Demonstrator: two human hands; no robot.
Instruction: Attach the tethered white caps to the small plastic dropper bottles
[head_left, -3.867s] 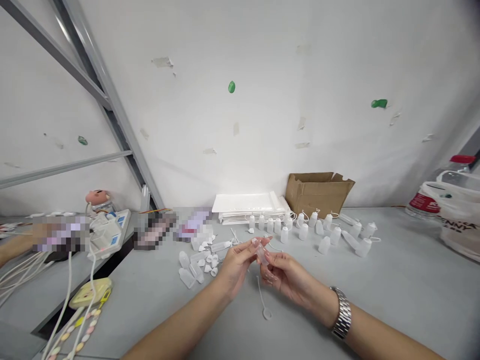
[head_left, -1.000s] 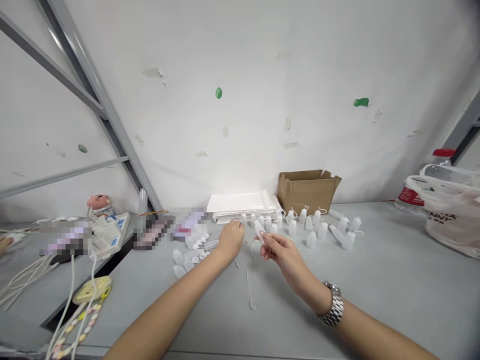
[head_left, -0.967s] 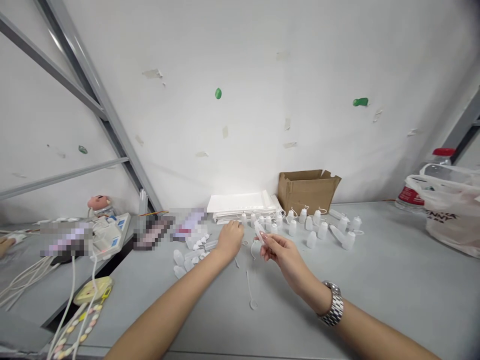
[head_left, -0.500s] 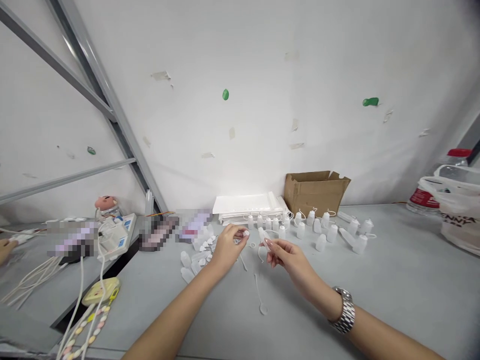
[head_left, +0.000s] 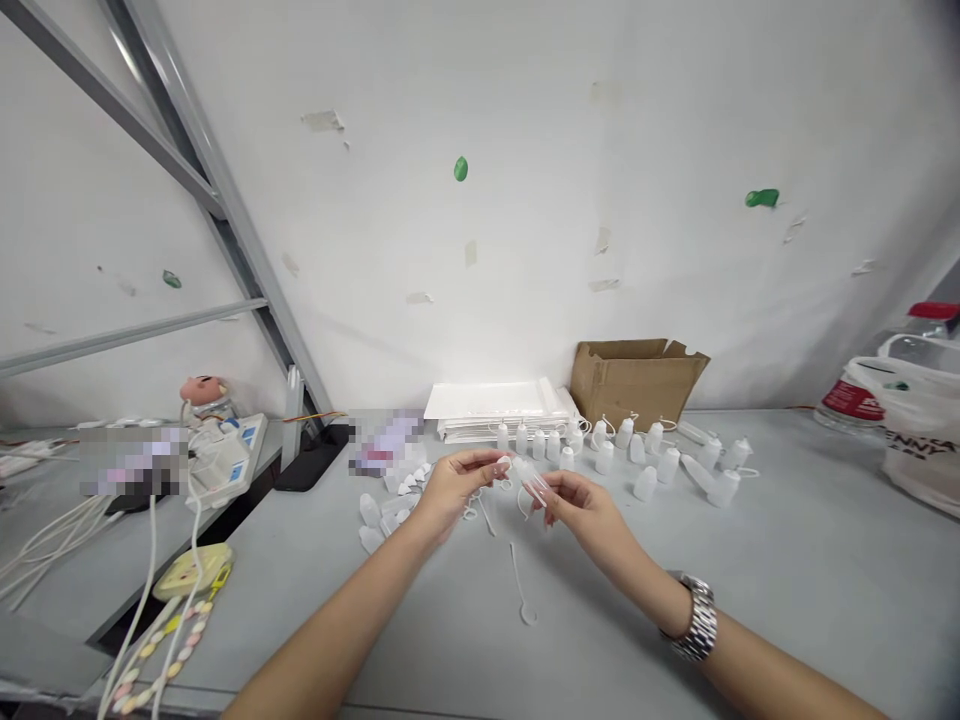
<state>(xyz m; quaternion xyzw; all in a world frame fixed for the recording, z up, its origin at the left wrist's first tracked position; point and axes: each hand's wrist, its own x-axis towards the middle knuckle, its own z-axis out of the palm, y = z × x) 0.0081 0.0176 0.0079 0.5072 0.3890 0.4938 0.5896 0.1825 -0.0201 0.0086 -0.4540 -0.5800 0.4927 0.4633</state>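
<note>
My right hand (head_left: 574,503) pinches a small translucent plastic bottle (head_left: 529,480), tilted with its neck toward my left hand. Between the fingertips of my left hand (head_left: 457,485) is a small white cap (head_left: 505,464), close against the bottle's neck; whether they touch I cannot tell. On the grey table beneath lies a thin white strap with a ring end (head_left: 528,616), and another strap (head_left: 488,517) lies near my left fingers. To the left is a pile of loose white caps and bottle parts (head_left: 371,512). Several small white bottles (head_left: 604,458) stand to the right, some with looped straps.
Behind the bottles are a stack of white sheets (head_left: 491,402) and an open cardboard box (head_left: 637,385). A plastic bag (head_left: 922,430) stands at far right. At left are a power strip (head_left: 225,462), white cables (head_left: 150,590), a yellow case (head_left: 193,570) and a phone (head_left: 311,458).
My left hand has moved right, bringing the cap up to the bottle's neck. The bottle in my right hand has tilted further left. The view has shifted slightly.
</note>
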